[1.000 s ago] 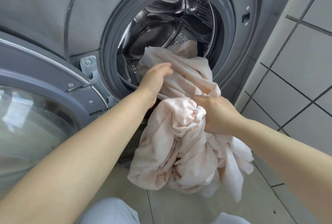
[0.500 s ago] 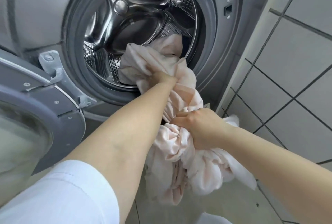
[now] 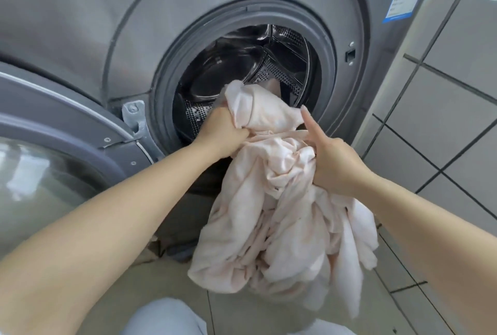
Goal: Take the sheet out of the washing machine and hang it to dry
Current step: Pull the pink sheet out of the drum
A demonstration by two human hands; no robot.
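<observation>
Likely damp, limp and heavy, the sheet [image 3: 282, 200] suits bunched fistfuls: left hand [image 3: 220, 133] clenches its twelve-o'clock end, right hand [image 3: 333, 165] grips the middle, forefinger straight.

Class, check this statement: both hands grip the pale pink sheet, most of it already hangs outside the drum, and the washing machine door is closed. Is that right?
Not quite: the door is swung open at the left, as the head view shows. The rest holds: the left hand and right hand grip the pale pink sheet, most of which hangs outside the drum.
</observation>
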